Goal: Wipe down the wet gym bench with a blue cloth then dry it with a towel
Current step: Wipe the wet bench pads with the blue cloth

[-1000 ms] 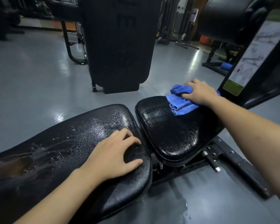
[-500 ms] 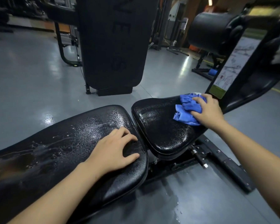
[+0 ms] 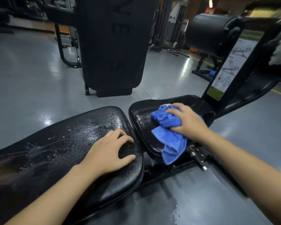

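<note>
Blue cloth (image 3: 167, 127) bunched under the right hand (image 3: 187, 121), fingers gripping it on the seat pad (image 3: 141, 114). Left hand (image 3: 109, 151) rests open, bracing on the beaded long pad (image 3: 55, 143); best overlap firm strokes there next.

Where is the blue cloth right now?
In the head view, the blue cloth lies right of centre on the small seat pad, bunched under the right hand, one corner hanging over the pad's near edge.

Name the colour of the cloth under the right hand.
Blue; the cloth shows clearly in the head view, beneath the right hand.

bench pad (image 3: 71, 143): glossy wet vinyl | cloth (image 3: 169, 135): soft terry | floor (image 3: 31, 82): glossy
</note>
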